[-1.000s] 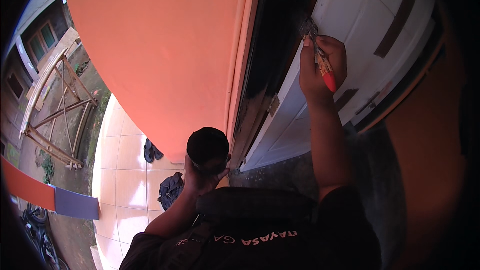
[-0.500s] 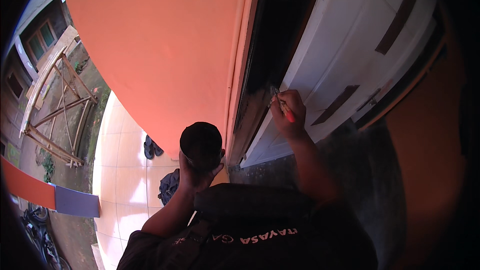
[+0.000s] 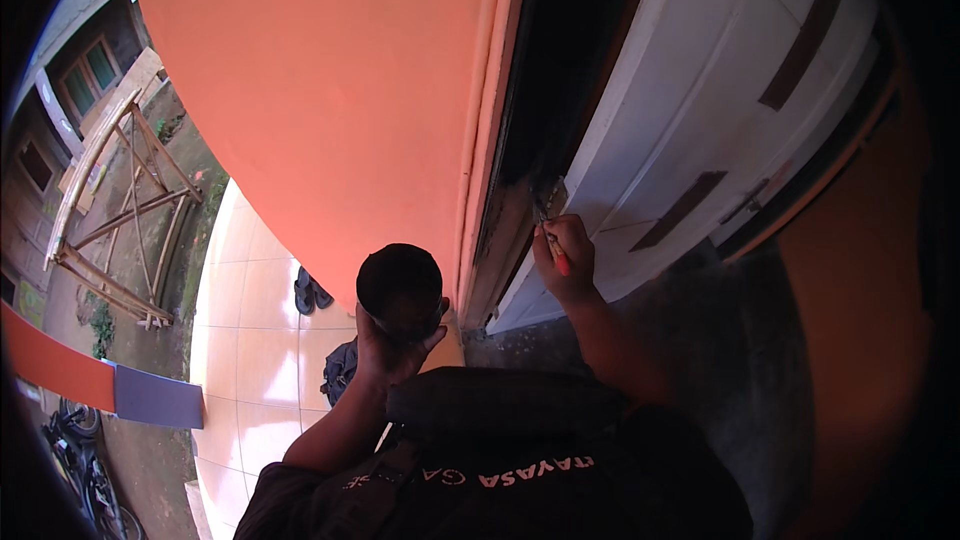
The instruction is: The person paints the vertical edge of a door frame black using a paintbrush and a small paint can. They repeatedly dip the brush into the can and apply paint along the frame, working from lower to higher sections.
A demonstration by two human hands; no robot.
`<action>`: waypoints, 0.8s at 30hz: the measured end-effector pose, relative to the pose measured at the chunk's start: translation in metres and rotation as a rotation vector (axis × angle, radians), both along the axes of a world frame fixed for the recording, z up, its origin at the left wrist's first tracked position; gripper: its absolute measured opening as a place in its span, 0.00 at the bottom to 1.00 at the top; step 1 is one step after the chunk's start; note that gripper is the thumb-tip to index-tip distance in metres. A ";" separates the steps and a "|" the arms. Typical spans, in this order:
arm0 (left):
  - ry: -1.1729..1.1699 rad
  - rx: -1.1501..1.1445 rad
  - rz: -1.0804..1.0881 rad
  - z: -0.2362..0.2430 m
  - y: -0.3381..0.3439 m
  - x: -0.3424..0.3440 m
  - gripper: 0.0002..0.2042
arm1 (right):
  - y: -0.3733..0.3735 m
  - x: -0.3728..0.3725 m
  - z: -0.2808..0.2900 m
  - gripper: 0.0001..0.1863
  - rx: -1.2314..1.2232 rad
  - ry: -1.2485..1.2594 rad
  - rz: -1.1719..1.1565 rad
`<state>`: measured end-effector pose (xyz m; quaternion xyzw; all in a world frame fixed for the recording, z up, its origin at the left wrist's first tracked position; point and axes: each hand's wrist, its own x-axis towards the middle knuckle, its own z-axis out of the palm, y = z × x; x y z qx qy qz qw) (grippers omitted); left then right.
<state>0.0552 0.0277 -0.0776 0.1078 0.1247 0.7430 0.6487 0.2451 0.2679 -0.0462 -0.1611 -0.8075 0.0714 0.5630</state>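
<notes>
My left hand (image 3: 378, 348) is wrapped round a dark round can (image 3: 399, 278), held up in front of my chest. What is inside the can is too dark to make out. Farther right, my right hand (image 3: 567, 258) grips a paintbrush (image 3: 562, 263) with a red handle end. The bristles point away from me and meet the door frame (image 3: 575, 40), or come very close to it. Glossy black covers the frame's far part, while its nearer stretch looks brownish and dull. Beside the brush stands the white door (image 3: 680, 110).
An orange wall (image 3: 320, 90) rises left of the frame. Dark sandals (image 3: 311, 290) and a dark bag (image 3: 341, 372) lie on the pale tiled floor (image 3: 265, 340). Outside at left are a bamboo frame (image 3: 130, 210) and a motorcycle (image 3: 85, 465). Brown strips (image 3: 680, 210) mark the door.
My right hand has drawn the brush slightly nearer to me and to the left along the frame. The left hand and its can have hardly moved.
</notes>
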 end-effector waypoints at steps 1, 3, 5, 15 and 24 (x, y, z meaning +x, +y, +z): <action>-0.007 -0.012 -0.002 0.000 0.000 -0.001 0.43 | -0.009 0.004 -0.007 0.12 -0.048 -0.015 0.009; -0.024 -0.037 -0.009 0.002 0.000 -0.003 0.43 | -0.008 0.006 -0.009 0.12 -0.087 -0.042 0.013; 0.005 -0.100 0.014 0.004 -0.001 0.001 0.43 | -0.001 -0.001 0.015 0.11 -0.041 -0.011 -0.001; -0.054 0.084 -0.055 0.004 0.003 0.005 0.40 | 0.011 -0.018 0.114 0.11 0.266 0.267 -0.093; -0.064 0.029 -0.018 0.005 0.000 0.003 0.42 | -0.011 0.005 -0.020 0.11 -0.118 -0.066 0.025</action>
